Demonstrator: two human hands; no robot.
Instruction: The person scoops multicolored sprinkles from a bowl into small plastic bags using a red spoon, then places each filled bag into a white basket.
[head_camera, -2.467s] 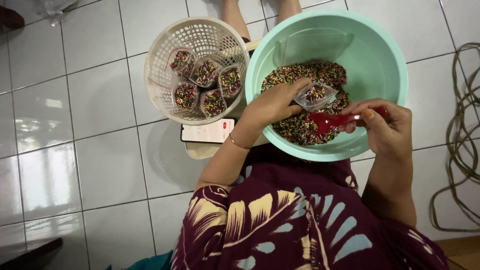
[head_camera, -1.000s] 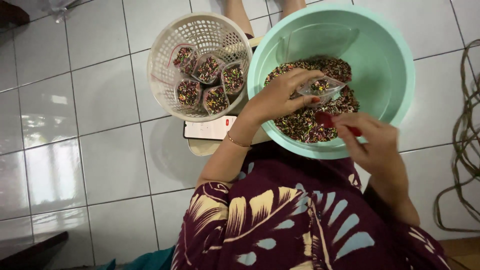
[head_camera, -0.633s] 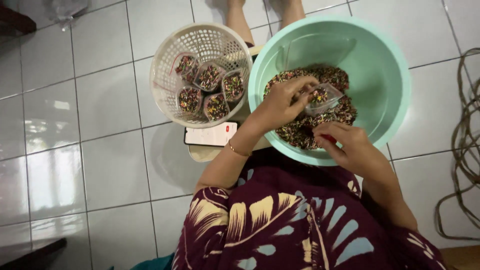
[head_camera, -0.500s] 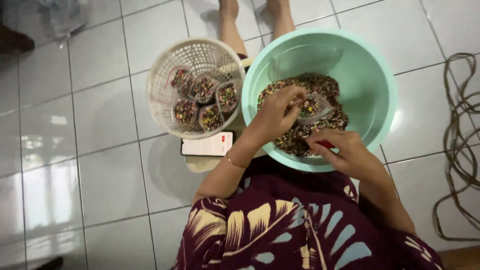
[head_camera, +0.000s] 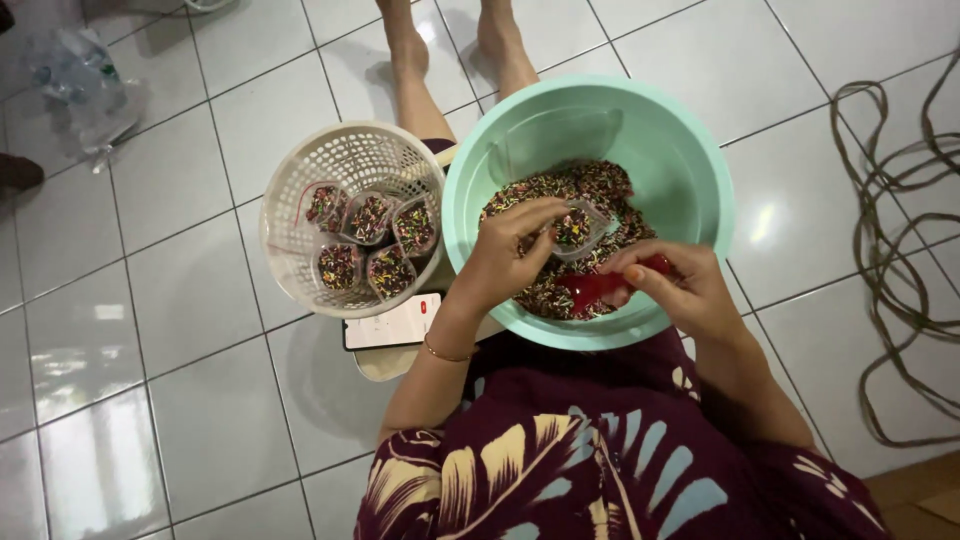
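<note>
Sprinkle bag (head_camera: 577, 228) partly filled over the green bowl (head_camera: 700, 170); five packed bags waited in the left basket (head_camera: 300, 180).
Left hand (head_camera: 510, 255) pinched that bag open; right hand (head_camera: 675, 290) gripped a red scoop (head_camera: 590, 288); plenty of sprinkles (head_camera: 600, 185) remained in the bowl.

Basin (head_camera: 690, 170): mint green. Sprinkles (head_camera: 600, 185) inside: dark brown mixed with multicolour flecks. Scoop (head_camera: 590, 288): red. Basket (head_camera: 345, 160): cream, lattice-pattern walls. Small bags (head_camera: 368, 218): clear. Dress (head_camera: 600, 470): maroon, cream and pale blue leaf print. Floor (head_camera: 200, 300): white tiles, grey grout.

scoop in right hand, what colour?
Red scoop, held by the right hand; head view.
</note>
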